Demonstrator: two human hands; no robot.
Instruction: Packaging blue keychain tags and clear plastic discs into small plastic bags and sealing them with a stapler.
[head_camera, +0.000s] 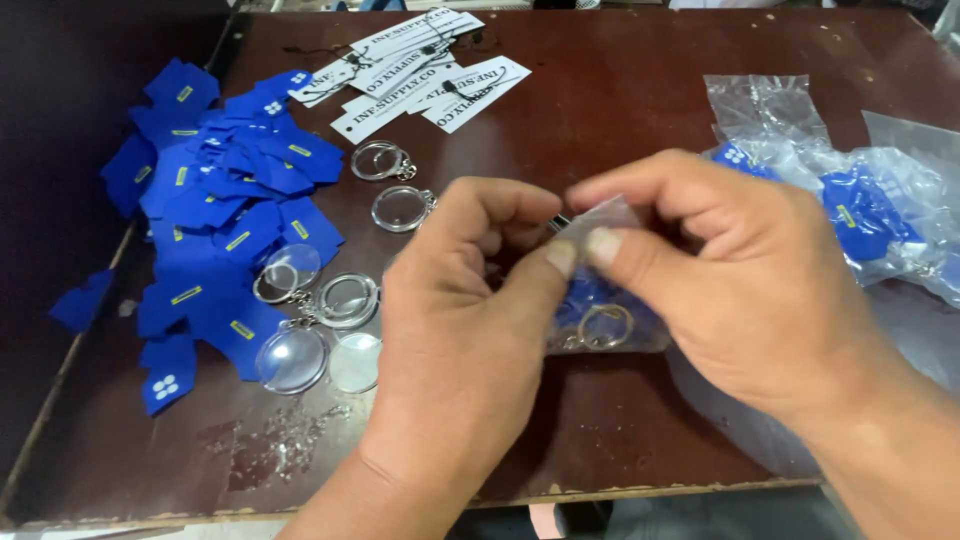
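Two hands meet at frame centre: left hand (470, 300) and right hand (740, 290) both pinch the mouth of a small clear bag (600, 300) holding a blue piece and key ring. Filled bags (860, 200) lie at right, so some are done. Blue cutouts (220, 200), clear key-ring shells (320, 320) and paper tags (420, 70) wait at left, unpacked, on the brown table (620, 420).

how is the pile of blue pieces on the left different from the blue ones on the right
The blue pieces on the left lie loose and bare in a spread heap on the table; the blue pieces on the right sit sealed inside clear plastic bags. The left pile is larger and untouched; the right ones are fewer. Both share the same blue colour with small yellow marks.
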